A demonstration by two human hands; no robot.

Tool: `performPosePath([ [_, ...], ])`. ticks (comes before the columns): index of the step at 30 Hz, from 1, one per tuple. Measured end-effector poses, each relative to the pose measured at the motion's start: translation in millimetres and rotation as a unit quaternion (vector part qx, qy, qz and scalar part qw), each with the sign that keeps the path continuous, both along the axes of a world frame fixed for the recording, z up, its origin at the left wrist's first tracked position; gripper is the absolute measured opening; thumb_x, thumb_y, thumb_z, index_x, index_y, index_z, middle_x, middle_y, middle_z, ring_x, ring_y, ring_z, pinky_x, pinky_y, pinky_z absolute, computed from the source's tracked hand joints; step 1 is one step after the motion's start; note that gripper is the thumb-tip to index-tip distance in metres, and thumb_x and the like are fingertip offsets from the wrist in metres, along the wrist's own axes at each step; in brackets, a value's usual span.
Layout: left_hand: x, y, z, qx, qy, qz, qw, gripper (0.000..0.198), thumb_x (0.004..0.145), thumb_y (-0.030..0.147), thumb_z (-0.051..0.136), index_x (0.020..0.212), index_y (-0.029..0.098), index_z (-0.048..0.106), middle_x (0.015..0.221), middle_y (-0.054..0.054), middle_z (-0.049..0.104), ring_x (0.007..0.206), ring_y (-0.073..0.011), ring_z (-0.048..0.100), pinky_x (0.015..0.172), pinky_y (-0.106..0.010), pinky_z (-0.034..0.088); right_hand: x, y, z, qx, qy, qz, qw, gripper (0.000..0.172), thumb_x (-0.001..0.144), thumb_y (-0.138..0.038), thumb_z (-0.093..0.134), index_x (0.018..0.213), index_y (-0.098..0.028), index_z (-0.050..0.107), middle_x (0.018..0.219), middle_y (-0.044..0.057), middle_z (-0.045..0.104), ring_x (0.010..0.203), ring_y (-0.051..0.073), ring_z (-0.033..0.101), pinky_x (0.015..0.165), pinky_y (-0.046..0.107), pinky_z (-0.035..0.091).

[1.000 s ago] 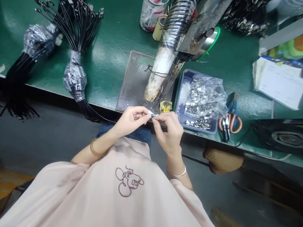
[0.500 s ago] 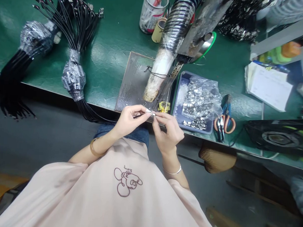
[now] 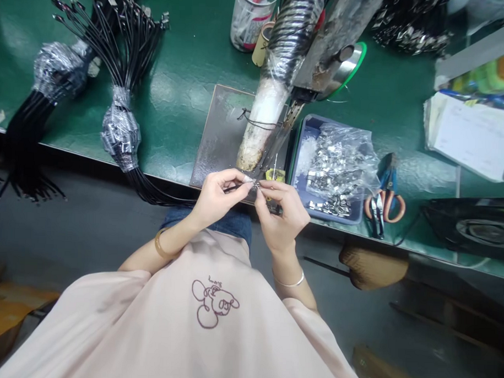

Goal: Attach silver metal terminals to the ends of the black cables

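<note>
- Near the middle of the frame, the left hand [image 3: 218, 196] had its fingers closed on a black cable [image 3: 234, 187], close to its end.
- Just beside it, the right hand [image 3: 282, 215] pinched a small metal piece [image 3: 255, 184] between thumb and forefinger; whether the piece was seated on the cable was too small to tell.
- The step in hand looked like fitting or adjusting that piece at the cable's end; the next move seemed to call for a steady left grip and fine lining-up by the right fingertips.
- Right of centre, a blue tray [image 3: 336, 217] held bagged metal parts [image 3: 339, 164].
- Beyond the hands, a white nozzle [image 3: 265, 109] hung over a flat plate [image 3: 221, 133] on the green table [image 3: 185, 71].
- At upper left lay a wrapped cable bundle [image 3: 121, 137].
</note>
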State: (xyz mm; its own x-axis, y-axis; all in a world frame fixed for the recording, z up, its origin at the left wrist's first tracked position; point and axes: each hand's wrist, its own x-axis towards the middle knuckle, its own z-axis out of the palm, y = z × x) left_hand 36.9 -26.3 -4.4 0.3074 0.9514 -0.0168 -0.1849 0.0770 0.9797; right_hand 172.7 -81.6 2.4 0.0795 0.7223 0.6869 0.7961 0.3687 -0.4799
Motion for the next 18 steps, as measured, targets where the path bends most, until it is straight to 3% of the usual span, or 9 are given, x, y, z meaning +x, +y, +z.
performPosePath([
  [5,-2,1,4.2,0.001,0.019,0.0,1.0,0.019,0.075,0.03,0.077,0.072,0.014,0.069,0.066,0.0,0.065,0.058,-0.0082,0.055,0.053,-0.019,0.043,-1,1,4.4,-0.001,-0.004,-0.005,1.0,0.018,0.085,-0.006,0.07,0.089,-0.022,0.063,0.09,0.002,0.077,0.086,0.015,0.075,0.078,0.028,0.061],
  [18,-5,-8,5.0,-0.017,0.031,-0.043,0.998,0.014,0.074,0.026,0.074,0.069,0.015,0.067,0.068,-0.001,0.067,0.061,-0.0101,0.059,0.056,-0.02,0.048,2,-13,2.5,-0.014,0.009,0.017,1.0,0.017,0.086,-0.008,0.068,0.089,-0.024,0.062,0.09,0.002,0.078,0.081,0.016,0.076,0.072,0.028,0.062],
])
